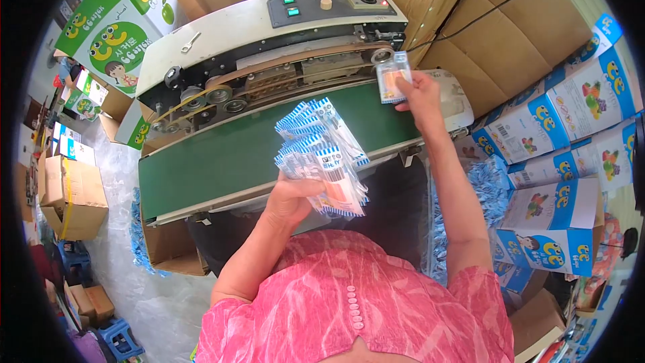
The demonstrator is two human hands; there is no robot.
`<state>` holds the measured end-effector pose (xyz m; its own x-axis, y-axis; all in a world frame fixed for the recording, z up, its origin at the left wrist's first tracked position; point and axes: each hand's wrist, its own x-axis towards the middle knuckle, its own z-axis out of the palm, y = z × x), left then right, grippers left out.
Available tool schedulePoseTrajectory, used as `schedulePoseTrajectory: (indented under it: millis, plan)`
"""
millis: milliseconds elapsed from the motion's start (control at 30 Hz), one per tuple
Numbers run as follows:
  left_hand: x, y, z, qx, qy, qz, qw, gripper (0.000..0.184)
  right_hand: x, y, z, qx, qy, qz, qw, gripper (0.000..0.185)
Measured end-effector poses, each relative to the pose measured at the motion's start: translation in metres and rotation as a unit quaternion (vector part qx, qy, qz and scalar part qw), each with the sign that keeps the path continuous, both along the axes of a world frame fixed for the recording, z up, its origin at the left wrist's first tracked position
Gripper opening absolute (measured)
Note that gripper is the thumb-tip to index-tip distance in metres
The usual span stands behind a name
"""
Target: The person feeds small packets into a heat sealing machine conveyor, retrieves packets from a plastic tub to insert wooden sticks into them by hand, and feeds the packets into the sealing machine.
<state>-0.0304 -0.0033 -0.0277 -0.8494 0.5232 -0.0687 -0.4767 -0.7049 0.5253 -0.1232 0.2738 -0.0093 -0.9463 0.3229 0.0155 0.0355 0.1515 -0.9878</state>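
Note:
A fanned stack of blue-and-white striped packets [334, 173] is gripped in my left hand [294, 200], over the front edge of the green conveyor belt [222, 161]. My right hand [421, 101] pinches a single clear packet [394, 78] with orange contents. That packet is upright at the right end of the sealing machine [269, 60], its top edge close to the machine's roller. The thumb of my right hand lies across the packet's front. Part of my left hand's fingers is hidden behind the stack.
Blue-and-white cartons [557, 121] are stacked at the right, beside a heap of blue packets [489, 188]. An open cardboard box [176, 250] sits under the belt's left end. Green cartons [111, 44] stand at the upper left. A wrench [191, 42] lies on the machine.

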Motion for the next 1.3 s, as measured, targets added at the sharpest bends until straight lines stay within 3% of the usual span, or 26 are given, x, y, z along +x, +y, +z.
schedulePoseTrajectory:
  millis: [167,300,367,400,500,533,633,667,767,1000,1300]
  plan:
    - [0.000,0.000,0.003,-0.002,-0.003,0.010,1.000,0.058,0.003,-0.027,0.004,0.055,-0.030,0.044,0.997,0.024]
    - [-0.001,0.006,0.010,-0.005,0.015,-0.008,1.000,0.058,0.055,-0.050,0.045,0.057,0.057,0.118,0.990,0.018]
    - [-0.002,0.011,0.011,-0.019,0.034,-0.003,0.999,0.058,0.075,-0.059,0.051,-0.062,-0.033,0.288,0.955,0.013]
    - [-0.002,0.013,0.011,-0.023,0.043,0.001,0.999,0.058,0.079,-0.061,0.049,-0.062,-0.033,0.287,0.955,0.013]
    - [-0.001,0.018,0.010,-0.025,0.035,-0.002,0.999,0.059,0.084,-0.064,0.035,0.084,0.164,0.204,0.961,0.011]
    - [-0.002,0.020,0.010,-0.027,0.031,-0.003,0.999,0.059,0.086,-0.064,0.032,0.084,0.165,0.202,0.962,0.011]
    - [-0.003,0.025,0.013,-0.031,0.041,-0.001,0.999,0.058,0.090,-0.061,0.025,0.005,0.148,0.062,0.987,0.013]
    - [-0.003,0.026,0.014,-0.033,0.044,0.002,0.999,0.058,0.091,-0.059,0.025,0.006,0.148,0.060,0.987,0.013]
    - [-0.004,0.028,0.017,-0.039,0.042,0.005,0.998,0.058,0.094,-0.056,0.028,-0.133,0.040,0.085,0.987,0.016]
    - [0.000,0.028,0.005,-0.055,0.038,-0.003,0.998,0.060,0.057,0.003,0.019,-0.091,0.002,-0.028,0.995,0.020]
    - [-0.002,0.017,0.006,-0.027,0.026,-0.030,0.999,0.062,0.012,0.001,0.004,-0.032,-0.078,0.035,0.996,0.023]
